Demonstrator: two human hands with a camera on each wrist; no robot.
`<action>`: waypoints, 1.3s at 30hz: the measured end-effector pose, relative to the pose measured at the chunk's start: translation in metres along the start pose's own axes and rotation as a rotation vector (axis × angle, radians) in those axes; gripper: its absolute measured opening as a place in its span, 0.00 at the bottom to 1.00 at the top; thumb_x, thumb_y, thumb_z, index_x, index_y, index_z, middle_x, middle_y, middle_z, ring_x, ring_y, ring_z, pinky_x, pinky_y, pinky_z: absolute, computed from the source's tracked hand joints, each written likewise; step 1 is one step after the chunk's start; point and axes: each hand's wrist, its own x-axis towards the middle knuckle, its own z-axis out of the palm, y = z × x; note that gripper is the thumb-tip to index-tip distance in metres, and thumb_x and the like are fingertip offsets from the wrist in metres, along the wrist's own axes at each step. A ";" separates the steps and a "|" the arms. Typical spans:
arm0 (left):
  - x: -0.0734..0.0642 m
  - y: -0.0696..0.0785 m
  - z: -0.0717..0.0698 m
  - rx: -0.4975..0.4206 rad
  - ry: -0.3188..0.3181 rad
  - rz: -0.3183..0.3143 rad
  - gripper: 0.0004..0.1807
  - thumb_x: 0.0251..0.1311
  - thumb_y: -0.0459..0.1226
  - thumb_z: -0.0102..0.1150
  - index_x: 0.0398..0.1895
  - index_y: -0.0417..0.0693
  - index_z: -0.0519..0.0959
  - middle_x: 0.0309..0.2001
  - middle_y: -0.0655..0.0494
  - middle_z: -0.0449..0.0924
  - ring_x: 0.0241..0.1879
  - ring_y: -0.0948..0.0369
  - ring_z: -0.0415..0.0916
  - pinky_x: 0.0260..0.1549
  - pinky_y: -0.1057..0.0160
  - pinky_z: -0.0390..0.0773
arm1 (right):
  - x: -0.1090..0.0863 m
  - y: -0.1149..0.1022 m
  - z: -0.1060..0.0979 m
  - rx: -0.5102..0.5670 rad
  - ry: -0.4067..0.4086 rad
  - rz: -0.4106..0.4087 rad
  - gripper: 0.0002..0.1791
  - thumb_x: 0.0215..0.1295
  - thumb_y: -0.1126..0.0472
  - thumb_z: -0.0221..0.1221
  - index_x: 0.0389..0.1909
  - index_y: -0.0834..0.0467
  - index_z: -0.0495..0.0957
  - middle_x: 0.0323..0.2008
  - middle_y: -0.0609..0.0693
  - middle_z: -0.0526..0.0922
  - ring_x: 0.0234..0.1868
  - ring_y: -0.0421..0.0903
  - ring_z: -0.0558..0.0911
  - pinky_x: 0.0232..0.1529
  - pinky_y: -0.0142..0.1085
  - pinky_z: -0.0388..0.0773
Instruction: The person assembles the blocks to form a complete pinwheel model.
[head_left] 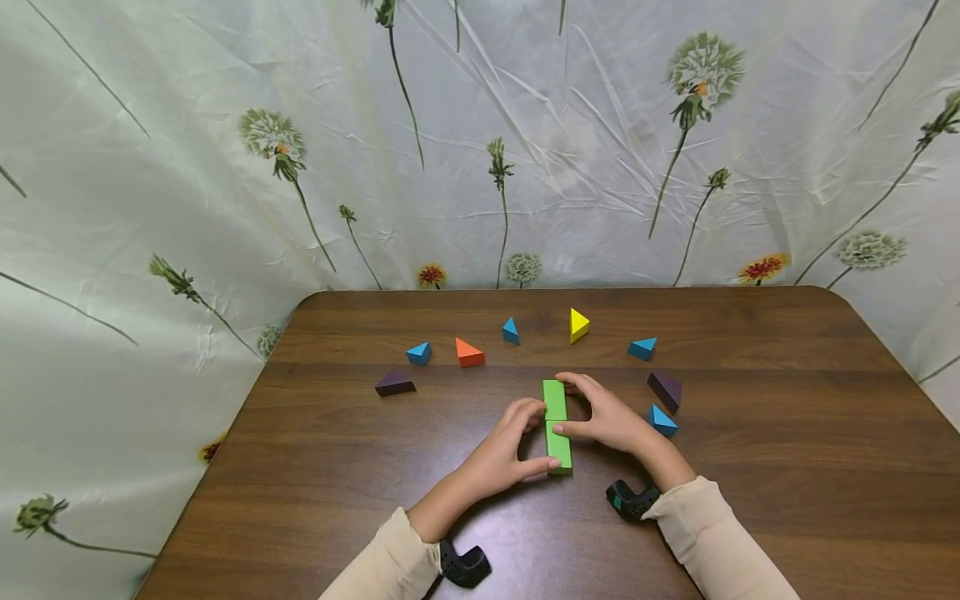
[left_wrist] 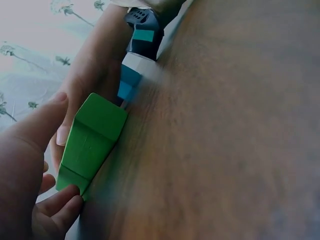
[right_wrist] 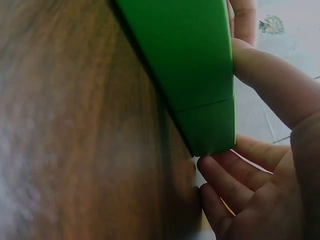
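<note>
Two green rectangular blocks lie end to end in a line on the table, the far block (head_left: 554, 402) against the near block (head_left: 558, 450). My left hand (head_left: 504, 446) holds them from the left, its thumb at the near block's front end and its fingertips by the seam. From the right, my right hand (head_left: 606, 414) curls its fingers at the far block's end, while its thumb lies on the near block close to the seam. In the right wrist view, the fingertips (right_wrist: 207, 162) meet the green end.
Around the back stand a yellow triangular block (head_left: 578, 326), an orange one (head_left: 469, 353) and several blue ones, such as this blue block (head_left: 419, 354). A dark purple block (head_left: 394, 384) lies left, another purple block (head_left: 666, 392) right. A flowered curtain (head_left: 465, 150) hangs behind the brown table (head_left: 315, 467).
</note>
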 end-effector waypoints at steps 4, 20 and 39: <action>0.003 0.000 -0.001 0.049 -0.005 0.025 0.38 0.55 0.50 0.58 0.65 0.43 0.56 0.63 0.52 0.55 0.57 0.60 0.61 0.53 0.62 0.65 | 0.000 0.000 0.000 -0.001 0.010 -0.005 0.44 0.51 0.48 0.64 0.64 0.62 0.56 0.60 0.58 0.62 0.58 0.55 0.65 0.54 0.52 0.62; 0.009 0.002 -0.004 0.161 -0.040 0.052 0.36 0.54 0.52 0.58 0.61 0.41 0.64 0.64 0.53 0.57 0.63 0.59 0.54 0.57 0.58 0.60 | 0.000 0.003 0.002 -0.006 0.020 0.007 0.42 0.51 0.49 0.65 0.63 0.60 0.57 0.59 0.57 0.62 0.57 0.55 0.65 0.53 0.51 0.63; 0.011 -0.003 -0.002 0.136 -0.048 0.052 0.35 0.55 0.51 0.57 0.62 0.44 0.63 0.64 0.56 0.58 0.63 0.60 0.53 0.58 0.57 0.58 | -0.008 -0.016 -0.010 -0.036 0.124 -0.073 0.38 0.59 0.50 0.58 0.65 0.60 0.54 0.61 0.57 0.61 0.59 0.60 0.63 0.53 0.55 0.62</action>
